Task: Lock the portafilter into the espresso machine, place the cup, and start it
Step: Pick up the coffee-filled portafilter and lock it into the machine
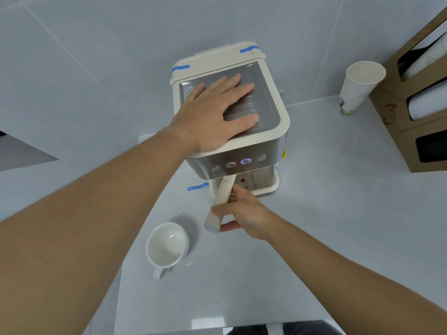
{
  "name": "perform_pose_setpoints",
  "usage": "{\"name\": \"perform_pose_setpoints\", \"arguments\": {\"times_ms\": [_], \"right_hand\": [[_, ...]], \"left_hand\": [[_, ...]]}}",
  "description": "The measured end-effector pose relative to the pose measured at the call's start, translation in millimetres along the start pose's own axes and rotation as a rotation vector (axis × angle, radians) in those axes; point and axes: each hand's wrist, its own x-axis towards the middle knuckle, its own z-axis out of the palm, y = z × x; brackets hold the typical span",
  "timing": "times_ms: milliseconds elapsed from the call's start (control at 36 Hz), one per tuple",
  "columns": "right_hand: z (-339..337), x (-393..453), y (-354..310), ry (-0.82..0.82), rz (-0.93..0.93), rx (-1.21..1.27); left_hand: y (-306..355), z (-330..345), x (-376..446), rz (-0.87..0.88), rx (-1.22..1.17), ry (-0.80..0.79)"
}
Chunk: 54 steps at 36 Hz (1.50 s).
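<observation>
Seen from above: a cream and steel espresso machine (pixel 232 112) standing on a pale grey desk (pixel 338 213), close to the tiled wall. Left hand (pixel 215 112) lying flat and open on the metal top plate of the machine, fingers spread, palm pressing down, gripping nothing. Right hand (pixel 244 213) closed around the cream handle of the portafilter (pixel 221 204), thumb on the near side and fingers wrapped from the right. Handle coming out from under the front of the machine and pointing toward the viewer, slightly to the left; head of the portafilter hidden under the button panel, so impossible to tell whether locked or not. Four round buttons (pixel 238 162) in a row on the steel front, the third from the left lit blue. Small red dot (pixel 242 180) visible just below, beside the handle. White cup (pixel 167 246) standing empty on the desk, near and to the left of the portafilter handle, its own handle turned toward the viewer, apart from the machine. Strips of blue tape (pixel 180 67) on the back corners of the machine and one more by its left foot. Tall paper cup (pixel 358 88) further right on the desk, just beside a brown cardboard dispenser (pixel 411 97).
</observation>
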Motion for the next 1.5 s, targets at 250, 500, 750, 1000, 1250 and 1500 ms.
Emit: {"name": "perform_pose_setpoints", "arguments": {"times_ms": [250, 500, 750, 1000, 1250, 1500], "right_hand": [[25.7, 16.5, 4.9, 0.084, -0.055, 0.136], [55.3, 30.6, 10.7, 0.157, -0.112, 0.287], [68.7, 42.0, 21.2, 0.231, -0.143, 0.306], [74.5, 48.6, 12.2, 0.252, -0.167, 0.344], [83.5, 55.1, 13.7, 0.233, -0.207, 0.405], [81.7, 57.0, 16.2, 0.245, -0.227, 0.385]], "left_hand": [[1.4, -0.4, 0.3, -0.003, -0.010, 0.004], [0.2, 0.1, 0.7, -0.001, -0.020, 0.023], [-1.6, 3.1, 2.1, 0.007, -0.021, 0.039], [-2.5, 2.3, 2.7, 0.012, -0.023, 0.042], [-3.5, 3.3, 3.6, 0.014, -0.041, 0.048], [-4.0, 4.0, 4.1, 0.025, -0.034, 0.058]]}}
